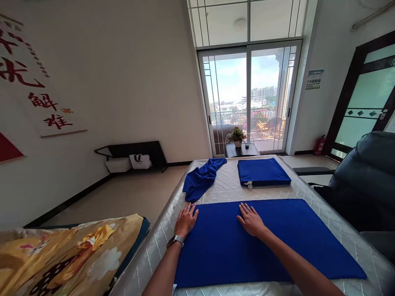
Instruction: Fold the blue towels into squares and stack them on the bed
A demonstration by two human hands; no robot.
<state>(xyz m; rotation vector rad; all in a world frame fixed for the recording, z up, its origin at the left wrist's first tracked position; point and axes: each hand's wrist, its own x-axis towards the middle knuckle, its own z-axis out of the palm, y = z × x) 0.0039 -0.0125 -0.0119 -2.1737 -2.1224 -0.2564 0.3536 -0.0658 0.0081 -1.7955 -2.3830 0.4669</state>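
A blue cloth (228, 250) lies spread flat on the pale quilted mattress (212, 195) in front of me. My left hand (186, 220) rests on its far left corner, palm down with fingers stretched out. Near the middle of the cloth's far edge lies my right hand (250, 220), flat and with its fingers spread. Beyond the left hand is a crumpled blue cloth (202, 179). A neat stack of folded blue cloths (263, 171), with a white tag at its front, sits farther back on the right.
A patterned blanket (80, 255) covers something low at the left. At the right stands a dark leather chair (367, 176). Behind the mattress, a small black table (242, 150) carries a potted plant (237, 136) before the sliding glass door (248, 98). A low black bench (135, 152) stands along the left wall.
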